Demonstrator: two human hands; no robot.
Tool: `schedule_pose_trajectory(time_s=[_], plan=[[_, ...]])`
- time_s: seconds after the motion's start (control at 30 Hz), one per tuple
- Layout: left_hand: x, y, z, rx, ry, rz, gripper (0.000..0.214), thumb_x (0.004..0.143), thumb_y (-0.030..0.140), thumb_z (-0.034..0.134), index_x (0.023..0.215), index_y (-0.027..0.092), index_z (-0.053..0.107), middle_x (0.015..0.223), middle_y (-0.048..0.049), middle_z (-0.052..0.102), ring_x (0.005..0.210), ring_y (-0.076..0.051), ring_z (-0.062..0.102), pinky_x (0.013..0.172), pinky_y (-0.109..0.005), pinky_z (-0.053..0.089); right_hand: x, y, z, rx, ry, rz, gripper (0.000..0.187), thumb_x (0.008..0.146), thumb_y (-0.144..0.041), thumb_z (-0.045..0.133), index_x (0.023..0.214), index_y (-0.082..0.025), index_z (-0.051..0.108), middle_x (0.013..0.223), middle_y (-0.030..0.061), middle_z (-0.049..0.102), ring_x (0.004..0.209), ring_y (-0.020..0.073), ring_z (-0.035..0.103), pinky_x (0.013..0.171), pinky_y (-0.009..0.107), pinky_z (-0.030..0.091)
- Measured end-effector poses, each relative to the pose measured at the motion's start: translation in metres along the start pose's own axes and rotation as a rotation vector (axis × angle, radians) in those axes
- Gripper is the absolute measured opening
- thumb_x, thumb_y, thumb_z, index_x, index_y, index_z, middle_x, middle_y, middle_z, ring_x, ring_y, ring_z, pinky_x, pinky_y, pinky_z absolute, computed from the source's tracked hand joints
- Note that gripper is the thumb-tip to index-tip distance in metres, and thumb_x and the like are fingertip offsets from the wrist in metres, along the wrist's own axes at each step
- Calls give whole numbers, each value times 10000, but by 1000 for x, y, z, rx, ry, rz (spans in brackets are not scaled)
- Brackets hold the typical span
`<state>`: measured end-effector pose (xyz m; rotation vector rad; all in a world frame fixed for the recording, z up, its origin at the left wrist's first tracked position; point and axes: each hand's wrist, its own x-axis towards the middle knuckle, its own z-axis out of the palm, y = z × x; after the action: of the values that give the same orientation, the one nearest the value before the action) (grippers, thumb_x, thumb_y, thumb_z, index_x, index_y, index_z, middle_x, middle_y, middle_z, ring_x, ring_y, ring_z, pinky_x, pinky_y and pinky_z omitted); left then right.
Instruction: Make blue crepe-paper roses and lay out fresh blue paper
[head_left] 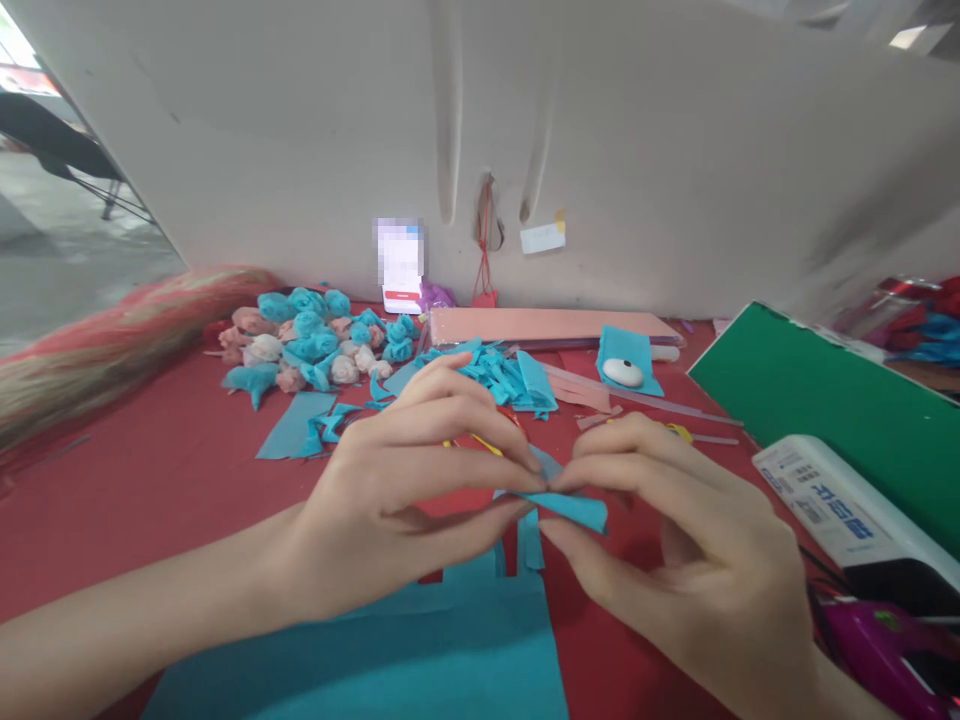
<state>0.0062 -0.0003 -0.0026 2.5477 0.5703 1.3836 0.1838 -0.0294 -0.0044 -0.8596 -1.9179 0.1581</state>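
Between my two hands is a small blue crepe paper strip [574,509], folded or rolled into a narrow cone. My left hand [420,470] pinches its left end between thumb and fingers. From the other side, the fingers of my right hand [675,530] close on the strip near its middle, with the thumb just below. Beneath them lies a large blue paper sheet [390,660], its far edge cut into strips. Farther back is a pile of cut blue strips [499,375]. To the left sits a heap of blue, pink and white paper flowers [311,335].
A lit phone [401,265] leans against the pale wall. Pink paper [555,326] lies at the back, near a white oval object [622,373] on blue paper. On the right are a green board [832,430], a white labelled box [832,500] and a purple object [885,650].
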Motion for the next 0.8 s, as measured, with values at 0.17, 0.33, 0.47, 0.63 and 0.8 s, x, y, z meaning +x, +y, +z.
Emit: schedule_pose_trajectory(time_s=[0.17, 0.33, 0.47, 0.63, 0.8], plan=[[0, 0, 1, 51, 0, 53, 141, 733, 50, 617, 779, 181, 641, 772, -9, 669, 743, -130, 575, 744, -305, 482, -3, -2, 1, 13, 26, 5, 55, 671, -81, 650, 684, -121, 615, 678, 12, 602, 656, 74, 567, 588, 159, 476], [-1, -1, 3, -21, -9, 7, 125, 721, 49, 628, 774, 160, 648, 770, -10, 662, 748, -124, 577, 767, -296, 467, -4, 0, 0, 6, 23, -18, 83, 673, -44, 631, 682, -122, 602, 683, 2, 596, 643, 59, 551, 583, 151, 469], [-2, -1, 2, -124, -59, -62, 82, 710, 79, 648, 772, 132, 662, 760, -26, 655, 746, -133, 577, 812, -320, 451, -3, 1, -4, -22, 2, -69, 77, 680, -50, 634, 695, -124, 619, 683, -3, 590, 639, 56, 541, 590, 159, 467], [0, 0, 2, -123, -65, -53, 61, 720, 90, 645, 741, 145, 659, 732, -20, 662, 700, -130, 584, 873, -355, 434, -1, 3, -8, -76, -37, -155, 79, 696, -67, 637, 711, -140, 612, 702, 4, 602, 638, 79, 546, 587, 208, 473], [2, 1, 3, -43, -24, 7, 107, 701, 75, 643, 742, 174, 648, 716, -10, 669, 675, -134, 575, 819, -361, 475, 0, 1, -7, -86, -35, -170, 117, 680, -61, 643, 728, -161, 604, 693, 5, 603, 616, 92, 545, 557, 223, 475]])
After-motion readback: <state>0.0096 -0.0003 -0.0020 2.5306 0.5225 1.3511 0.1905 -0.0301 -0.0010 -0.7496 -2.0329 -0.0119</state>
